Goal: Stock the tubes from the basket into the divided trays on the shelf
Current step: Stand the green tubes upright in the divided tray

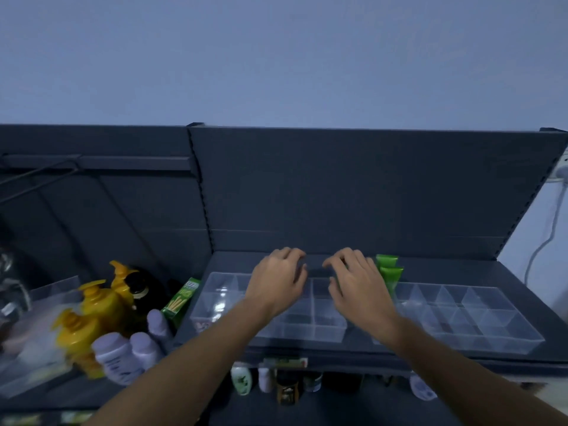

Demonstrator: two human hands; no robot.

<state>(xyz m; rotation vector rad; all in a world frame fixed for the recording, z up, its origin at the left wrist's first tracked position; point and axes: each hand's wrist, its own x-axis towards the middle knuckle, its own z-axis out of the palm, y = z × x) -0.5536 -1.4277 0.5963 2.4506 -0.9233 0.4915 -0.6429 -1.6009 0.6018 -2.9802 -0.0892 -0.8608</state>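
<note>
Two clear divided trays sit side by side on a dark shelf, the left tray and the right tray parted by a narrow bare strip. A dark back panel rises behind them, with pale blue wall above. Both arms reach in over the shelf's front edge. The left hand hovers over the back of the left tray, its fingers loosely bent with nothing seen in them. The right hand hangs over the gap with its fingers curled down, and whether it grasps anything cannot be told. Two green tubes stand upright at the back left corner of the right tray, just beside that hand. Most compartments look bare, and the space above the trays is open up to the top of the panel. A slotted upright bounds the bay on the left. Beyond it crowd yellow pump bottles, a dark bottle, a green box and lavender bottles. Small bottles line the level below. A white cable hangs at the far right.
</note>
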